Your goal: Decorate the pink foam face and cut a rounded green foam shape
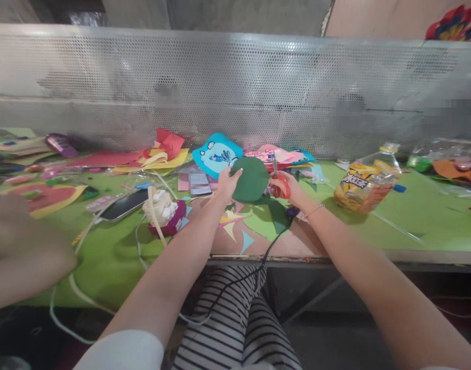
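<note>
Two hands up over desk edge: left hand pinches green foam disc by its left rim, right hand closed around red scissors w/ blades at disc's right edge. To cut clean, prob. best to turn the disc into the blades, short snips, thumb clear of cut line. Green offcut lies just below. Yellow snack bag to the right, label partly readable, approx "…XIES", can't confirm. Other text blurred.
</note>
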